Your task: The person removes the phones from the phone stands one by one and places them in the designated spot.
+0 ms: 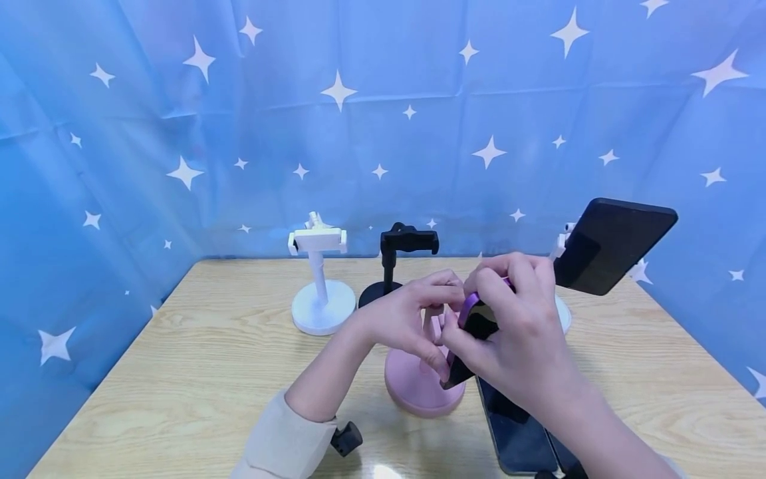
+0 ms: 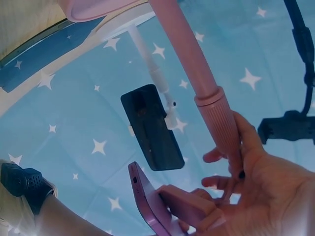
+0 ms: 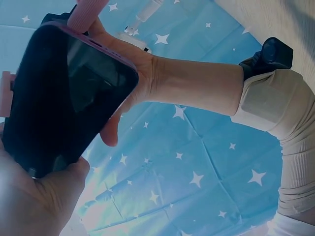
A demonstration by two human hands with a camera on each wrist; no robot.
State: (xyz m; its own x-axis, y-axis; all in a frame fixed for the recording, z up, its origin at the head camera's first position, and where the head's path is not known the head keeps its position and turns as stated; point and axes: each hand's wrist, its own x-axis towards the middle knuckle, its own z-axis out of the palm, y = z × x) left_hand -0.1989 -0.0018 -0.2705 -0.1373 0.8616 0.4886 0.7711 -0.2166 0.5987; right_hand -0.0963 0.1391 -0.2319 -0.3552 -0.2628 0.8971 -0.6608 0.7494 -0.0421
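Observation:
A purple-edged smartphone [image 1: 479,326] with a dark screen is tilted at the head of the pink phone stand [image 1: 421,389]. My right hand [image 1: 523,332] grips the phone by its edges. My left hand [image 1: 413,309] curls round the stand's head, its fingers partly behind the phone. In the left wrist view, a pink clamp [image 2: 189,204] lies against the phone's back, with my left hand [image 2: 275,184] beside the ribbed pole joint. The right wrist view shows a pink clamp end [image 3: 6,93] at one phone edge; whether the phone is fully seated is hidden.
Behind stand a white phone stand [image 1: 323,306] and a black phone stand [image 1: 409,239], their holders facing forward. At the right, another white stand carries a large dark phone [image 1: 616,246]. Dark phones [image 1: 517,439] lie on the wooden table [image 1: 215,372] under my right forearm.

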